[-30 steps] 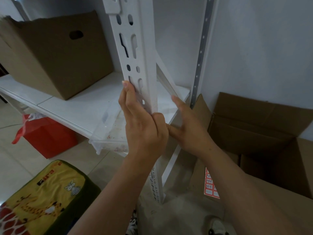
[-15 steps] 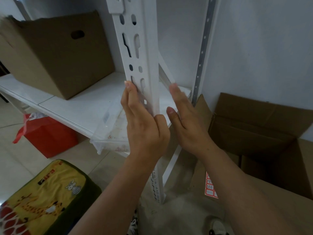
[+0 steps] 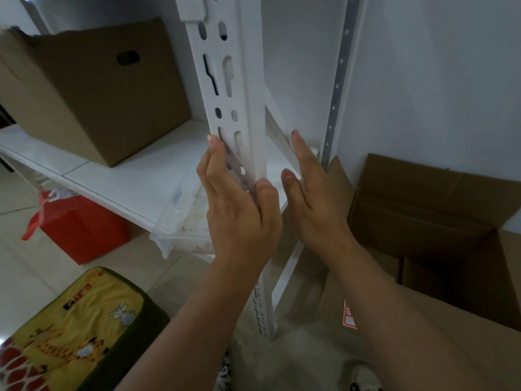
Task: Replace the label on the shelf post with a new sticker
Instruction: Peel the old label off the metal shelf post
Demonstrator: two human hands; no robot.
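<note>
Since a moment ago: right hand raised beside the shelf post, fingers straight, holding nothing. Left hand flat against post. No label discernible. Risk: trapped bubbles, skewed sticker from uneven pressing.

Nothing cleanly legible. Red-bordered sticker sheet on the cardboard box flap, right of the white shelf post, has handwritten marks too small to read. Yellow cartoon cushion, lower left of the post, has a black patch with red lettering, possibly "Cira", blurred.
</note>
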